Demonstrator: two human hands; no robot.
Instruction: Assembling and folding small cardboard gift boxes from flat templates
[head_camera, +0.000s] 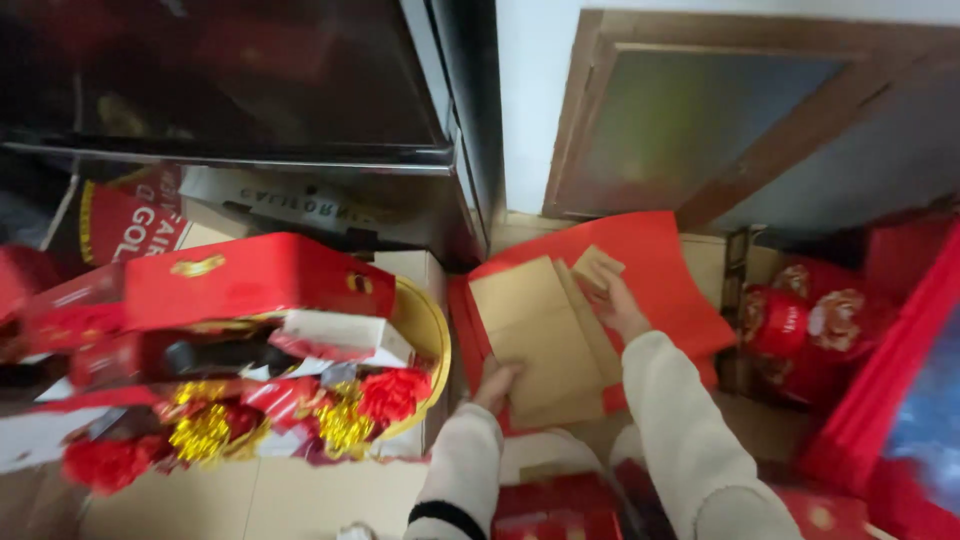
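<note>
Gripping flattened red box (560, 320) | left hand (497, 383) lower edge | right hand (618, 305) fingers on flap

A flattened box (560, 320) lies in the middle, between a heap of boxes and tinsel flowers (250, 350) on the left and round tins (805, 325) on the right. The left hand (497, 383) grips its near edge; the right hand (618, 303) rests on its far flap. A cabinet (250, 90) stands far left, a framed panel (740, 120) far right.
</note>
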